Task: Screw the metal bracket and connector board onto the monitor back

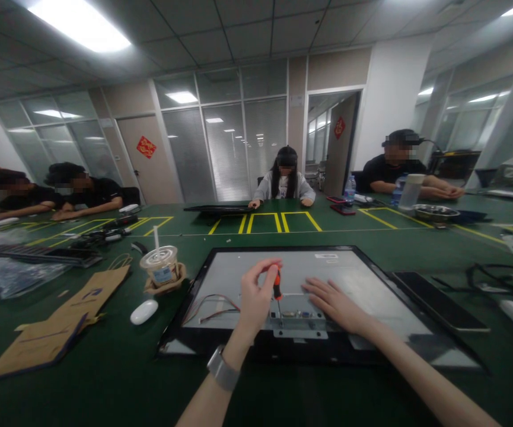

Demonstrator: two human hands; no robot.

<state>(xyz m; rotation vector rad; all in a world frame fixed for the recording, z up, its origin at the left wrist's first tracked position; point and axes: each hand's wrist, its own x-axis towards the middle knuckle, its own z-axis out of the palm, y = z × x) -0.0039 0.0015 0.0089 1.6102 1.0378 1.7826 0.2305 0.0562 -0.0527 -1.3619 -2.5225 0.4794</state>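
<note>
A monitor panel [363,279] lies face down on the green table in front of me, its grey metal back up. My left hand [256,296] is closed round a small screwdriver [277,287] with a red and black handle, held upright with its tip on a metal connector bracket [298,320] at the panel's near edge. My right hand [334,302] lies flat and open on the panel just right of the bracket, fingers stretched toward the screwdriver. Red and black wires [212,305] run across the panel to the left of my left hand.
A white mouse [144,311], a lidded drink cup [162,267] with a straw and brown paper bags [60,320] lie to the left. A dark flat panel [438,299] and black cables [500,279] lie to the right. Several people sit at the table's far side.
</note>
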